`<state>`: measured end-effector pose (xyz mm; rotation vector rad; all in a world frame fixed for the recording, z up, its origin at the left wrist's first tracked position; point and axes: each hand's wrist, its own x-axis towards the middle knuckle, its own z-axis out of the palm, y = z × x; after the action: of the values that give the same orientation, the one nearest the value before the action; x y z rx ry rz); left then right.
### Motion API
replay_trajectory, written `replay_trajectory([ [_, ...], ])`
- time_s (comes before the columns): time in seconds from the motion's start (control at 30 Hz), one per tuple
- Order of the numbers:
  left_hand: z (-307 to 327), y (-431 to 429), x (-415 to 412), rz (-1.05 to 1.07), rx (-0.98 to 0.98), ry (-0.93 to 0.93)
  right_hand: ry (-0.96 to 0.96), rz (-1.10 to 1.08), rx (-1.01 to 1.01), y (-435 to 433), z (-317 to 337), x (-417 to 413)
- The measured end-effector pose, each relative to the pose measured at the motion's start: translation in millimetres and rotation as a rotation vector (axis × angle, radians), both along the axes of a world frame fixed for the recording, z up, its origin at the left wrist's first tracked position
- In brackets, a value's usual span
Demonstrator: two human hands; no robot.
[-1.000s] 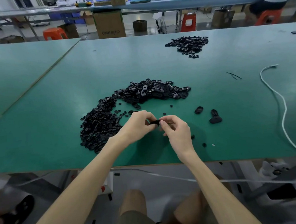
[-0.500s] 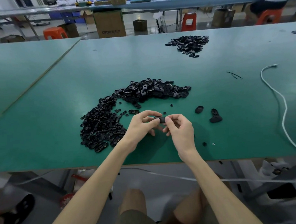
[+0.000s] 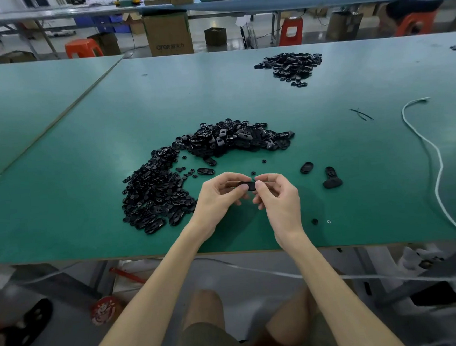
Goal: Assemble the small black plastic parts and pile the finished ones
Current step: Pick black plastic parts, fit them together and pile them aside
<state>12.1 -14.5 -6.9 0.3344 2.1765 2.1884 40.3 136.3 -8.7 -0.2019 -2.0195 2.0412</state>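
Observation:
Above the green table (image 3: 91, 236), near its front edge, my left hand (image 3: 217, 195) and my right hand (image 3: 278, 196) meet and pinch one small black plastic part (image 3: 248, 185) between thumbs and fingertips. Just behind and left of my hands spreads a curved heap of loose black parts (image 3: 194, 169). Right of my hands lie a few separate oval black pieces (image 3: 330, 179). A second pile of black parts (image 3: 291, 65) sits far back on the table.
A white cable (image 3: 430, 156) snakes down the table's right side. Thin black strips (image 3: 360, 113) lie near it. Two tiny bits (image 3: 315, 221) rest by the front edge. Beyond the table stand cardboard boxes (image 3: 168, 33), orange stools and another bench with a seated person.
Both hands have lifted slightly away from me with the small part and turned it between the fingertips. The piles have not moved.

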Motion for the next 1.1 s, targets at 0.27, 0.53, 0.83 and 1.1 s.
replay_trajectory([
  [0.27, -0.7, 2.3, 0.3, 0.015, -0.016, 0.024, -0.009, -0.004, 0.009, -0.2, -1.0, -0.7],
  [0.53, -4.6, 1.3, -1.1, 0.069, -0.033, -0.007, -0.01, 0.002, 0.024, -0.7, 0.0, -0.2],
  [0.83, -3.4, 0.1, -1.8, 0.118, 0.069, -0.002, 0.007, 0.011, 0.008, -1.4, 4.9, 2.5],
  [1.1, -4.1, -1.7, 0.0, 0.155, 0.045, 0.042, 0.001, 0.022, -0.002, -0.7, 5.1, 3.0],
])
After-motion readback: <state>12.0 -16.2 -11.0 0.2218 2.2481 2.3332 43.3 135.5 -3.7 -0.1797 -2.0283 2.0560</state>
